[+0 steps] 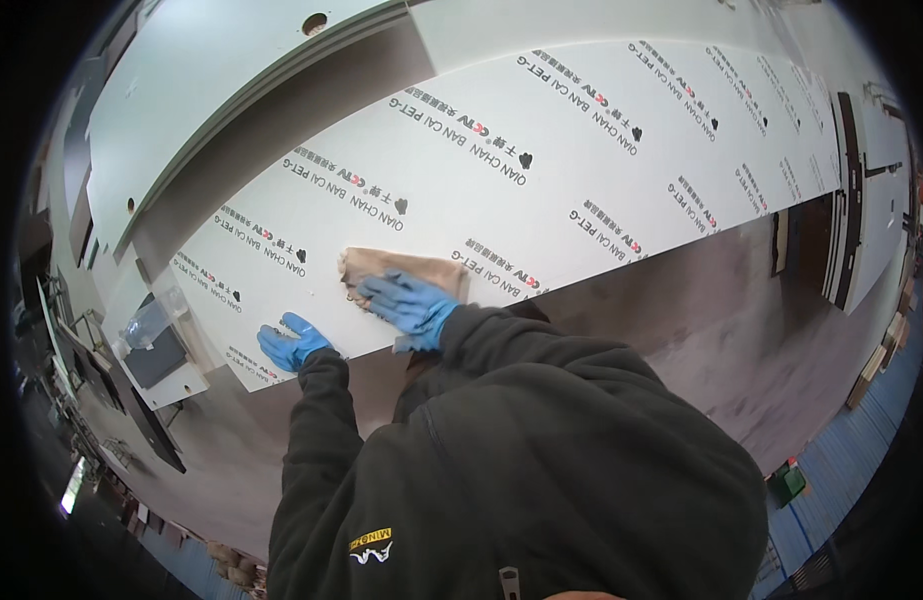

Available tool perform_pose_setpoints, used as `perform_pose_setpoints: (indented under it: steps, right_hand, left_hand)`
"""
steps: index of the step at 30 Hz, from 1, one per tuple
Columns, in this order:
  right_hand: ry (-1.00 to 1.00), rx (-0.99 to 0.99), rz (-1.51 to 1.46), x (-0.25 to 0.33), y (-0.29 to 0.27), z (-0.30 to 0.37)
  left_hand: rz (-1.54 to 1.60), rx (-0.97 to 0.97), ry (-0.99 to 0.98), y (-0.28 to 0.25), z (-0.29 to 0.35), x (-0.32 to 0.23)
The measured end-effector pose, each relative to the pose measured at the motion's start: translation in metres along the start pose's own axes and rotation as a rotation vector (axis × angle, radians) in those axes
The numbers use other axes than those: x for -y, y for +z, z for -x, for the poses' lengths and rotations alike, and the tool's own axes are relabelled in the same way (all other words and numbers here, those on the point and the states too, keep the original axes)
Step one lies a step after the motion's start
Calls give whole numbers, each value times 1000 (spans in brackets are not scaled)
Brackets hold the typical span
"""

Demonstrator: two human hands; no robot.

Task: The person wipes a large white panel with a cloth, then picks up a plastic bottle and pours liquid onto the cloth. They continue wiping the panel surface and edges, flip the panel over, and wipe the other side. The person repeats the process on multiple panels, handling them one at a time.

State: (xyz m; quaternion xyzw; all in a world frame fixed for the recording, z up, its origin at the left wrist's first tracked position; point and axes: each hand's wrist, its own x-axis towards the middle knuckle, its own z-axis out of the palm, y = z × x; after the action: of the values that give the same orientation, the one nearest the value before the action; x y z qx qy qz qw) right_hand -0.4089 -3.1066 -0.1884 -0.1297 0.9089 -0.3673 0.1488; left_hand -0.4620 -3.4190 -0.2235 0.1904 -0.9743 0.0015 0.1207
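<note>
A long white panel [381,225], covered in a film with repeated printed lettering, lies in front of me. On its near edge, my left hand [293,342] rests flat in a blue glove, fingers apart and holding nothing. My right hand [409,302], also gloved in blue, presses a folded beige cloth [416,267] against the film. Part of the cloth shows beyond the fingers, and the rest is hidden beneath the palm.
Beyond the panel, at the upper left, is another pale board [196,90] with round holes. A small board [159,362] carrying a clear plastic bottle [149,322] stands to the left. Dark-edged panels [853,200] lean at the right, and a green container [786,484] sits on the floor.
</note>
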Motion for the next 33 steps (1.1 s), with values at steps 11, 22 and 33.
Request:
perform_pose_setpoints:
  steps: [11,22,33]
  right_hand:
    - [919,-679,883,-294,-203,217]
    - [342,-301,234,-39,-21,84]
    - [259,-210,203,31,48,15]
  left_hand:
    - [95,-7,-14,-1,0,0]
    - [12,-185,163,10,2,12]
    - [95,100,59,9,-3,24]
